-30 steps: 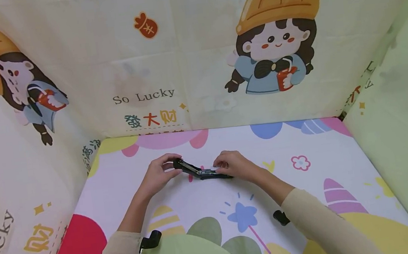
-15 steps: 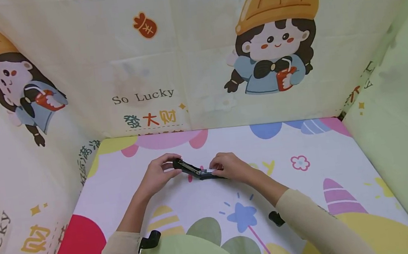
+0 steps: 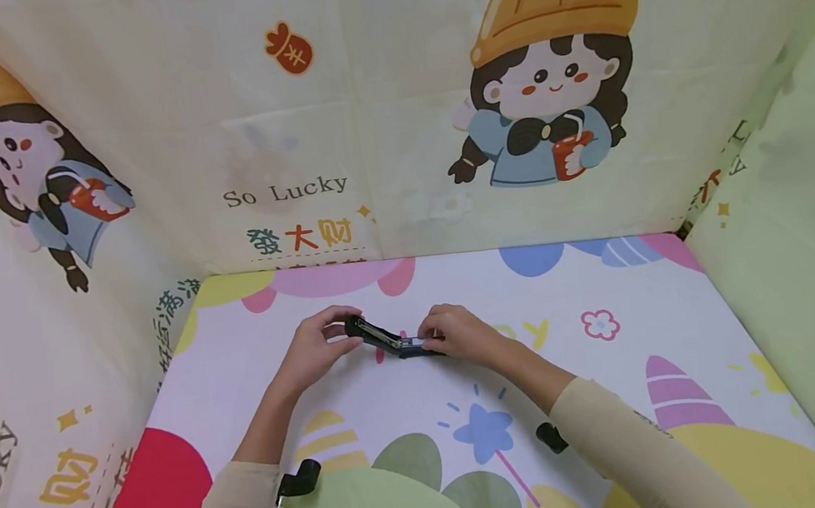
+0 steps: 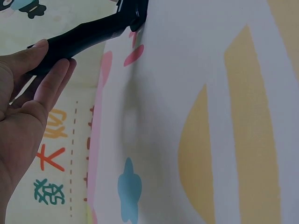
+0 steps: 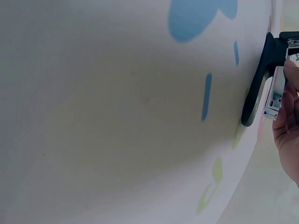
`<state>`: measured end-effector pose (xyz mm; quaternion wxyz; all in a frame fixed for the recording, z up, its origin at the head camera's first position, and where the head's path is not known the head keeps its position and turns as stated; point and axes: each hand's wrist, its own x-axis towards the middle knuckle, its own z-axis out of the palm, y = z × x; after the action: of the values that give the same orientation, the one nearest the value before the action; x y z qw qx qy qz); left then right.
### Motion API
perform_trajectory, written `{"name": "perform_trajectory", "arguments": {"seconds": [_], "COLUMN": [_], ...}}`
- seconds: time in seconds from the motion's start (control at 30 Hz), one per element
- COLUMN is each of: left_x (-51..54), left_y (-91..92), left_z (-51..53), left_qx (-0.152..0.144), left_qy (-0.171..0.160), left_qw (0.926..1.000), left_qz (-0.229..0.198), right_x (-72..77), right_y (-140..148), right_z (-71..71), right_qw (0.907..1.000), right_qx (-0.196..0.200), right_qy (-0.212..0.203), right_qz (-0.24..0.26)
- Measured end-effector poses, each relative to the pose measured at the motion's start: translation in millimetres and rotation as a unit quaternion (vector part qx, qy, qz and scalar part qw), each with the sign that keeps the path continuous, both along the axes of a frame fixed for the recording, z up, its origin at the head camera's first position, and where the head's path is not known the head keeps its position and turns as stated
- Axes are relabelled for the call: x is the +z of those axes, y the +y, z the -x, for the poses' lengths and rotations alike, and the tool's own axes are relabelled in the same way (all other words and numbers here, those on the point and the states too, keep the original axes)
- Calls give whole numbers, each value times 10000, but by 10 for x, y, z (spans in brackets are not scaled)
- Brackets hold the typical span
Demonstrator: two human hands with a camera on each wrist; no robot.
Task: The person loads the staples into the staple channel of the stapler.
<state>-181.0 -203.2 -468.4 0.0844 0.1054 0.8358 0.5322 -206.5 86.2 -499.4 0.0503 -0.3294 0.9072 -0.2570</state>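
Note:
A black stapler [image 3: 381, 339] is folded wide open above the table, its long arm raised at the left and its base low at the right. My left hand [image 3: 313, 350] holds the end of the raised arm between thumb and fingers; the left wrist view shows this grip on the black stapler arm [image 4: 88, 38]. At the other end, my right hand [image 3: 459, 333] has its fingertips on the stapler's metal tray. The right wrist view has the metal tray [image 5: 274, 95] apart from the black base [image 5: 256, 91], pinched by the right fingers. Whether staples lie inside cannot be made out.
The white tabletop [image 3: 557, 371] carries printed coloured shapes. Patterned cloth walls [image 3: 394, 138] enclose it at the back and both sides. A black wrist mount [image 3: 301, 478] sits on the left sleeve, and another black mount [image 3: 551, 438] by the right sleeve.
My right hand has shifted slightly left along the stapler's base, mostly in the first half second. My left hand keeps its hold on the raised arm without visible movement.

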Motion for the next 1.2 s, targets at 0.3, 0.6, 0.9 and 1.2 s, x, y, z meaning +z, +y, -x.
{"name": "perform_trajectory", "arguments": {"seconds": [0.3, 0.6, 0.9, 1.2], "left_x": [13, 5, 15, 26], "left_y": [3, -5, 5, 9], "left_z": [-7, -2, -9, -14], "left_qx": [-6, 20, -12, -5], "left_qy": [0, -27, -21, -23], "left_qw": [10000, 10000, 10000, 9999], "left_qz": [-24, 7, -83, -105], "right_x": [2, 1, -19, -72], "right_y": [-12, -13, -1, 31], "right_z": [-19, -29, -40, -19], "right_qw": [10000, 9999, 9996, 9990], "right_qx": [-52, -34, 23, 130], "right_qy": [30, 133, 198, -41], "right_qz": [-19, 43, 187, 422]}}
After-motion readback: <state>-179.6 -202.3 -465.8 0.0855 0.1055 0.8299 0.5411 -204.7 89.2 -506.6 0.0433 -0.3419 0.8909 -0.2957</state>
